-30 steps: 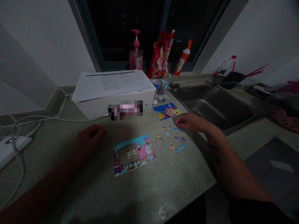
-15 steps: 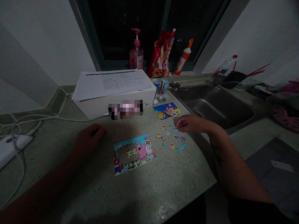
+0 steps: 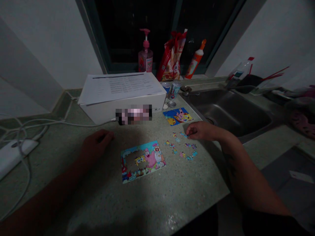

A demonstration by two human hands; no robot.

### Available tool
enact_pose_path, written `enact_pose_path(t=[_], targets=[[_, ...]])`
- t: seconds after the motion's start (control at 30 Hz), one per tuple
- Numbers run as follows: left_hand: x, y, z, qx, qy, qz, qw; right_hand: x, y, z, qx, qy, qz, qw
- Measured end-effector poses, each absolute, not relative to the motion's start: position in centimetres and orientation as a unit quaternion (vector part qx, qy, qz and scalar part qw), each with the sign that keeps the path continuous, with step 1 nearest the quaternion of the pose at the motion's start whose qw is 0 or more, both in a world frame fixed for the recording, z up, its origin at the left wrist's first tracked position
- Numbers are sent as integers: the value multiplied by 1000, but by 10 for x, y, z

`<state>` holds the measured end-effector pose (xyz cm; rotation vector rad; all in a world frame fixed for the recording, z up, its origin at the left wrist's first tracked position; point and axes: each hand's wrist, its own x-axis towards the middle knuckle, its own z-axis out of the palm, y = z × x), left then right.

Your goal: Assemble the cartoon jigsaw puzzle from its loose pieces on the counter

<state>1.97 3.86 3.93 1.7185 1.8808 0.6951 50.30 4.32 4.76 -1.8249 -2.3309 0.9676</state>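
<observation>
On the counter lies a jigsaw puzzle [image 3: 156, 162] with a cartoon picture, its frame joined and a gap left of the middle. A small joined yellow part sits inside that gap. Several loose puzzle pieces [image 3: 189, 157] are scattered to the right of it. My right hand [image 3: 198, 130] is at the upper edge of these pieces, thumb and fingers pinched together at a blue puzzle piece [image 3: 183, 134]. My left hand [image 3: 97, 143] rests on the counter left of the puzzle, fingers loosely curled in, with nothing seen in it.
A blue cartoon picture card [image 3: 178, 116] lies behind the loose pieces. Behind the puzzle, a phone [image 3: 134, 114] with a cable leans on a white box [image 3: 103, 113]. Cans [image 3: 174, 90] stand beside the box. A metal sink [image 3: 233, 111] is at the right, a power strip [image 3: 14, 155] at the left.
The whole view has shifted slightly to the right. Both hands, the puzzle and the loose pieces keep nearly the same places relative to one another.
</observation>
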Motion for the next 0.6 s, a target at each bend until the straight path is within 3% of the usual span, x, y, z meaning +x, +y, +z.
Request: enact_pose_path(t=[0.6], targets=[[23,37,44,637,680,263,251,504,42,43,-567,-768,297,31]])
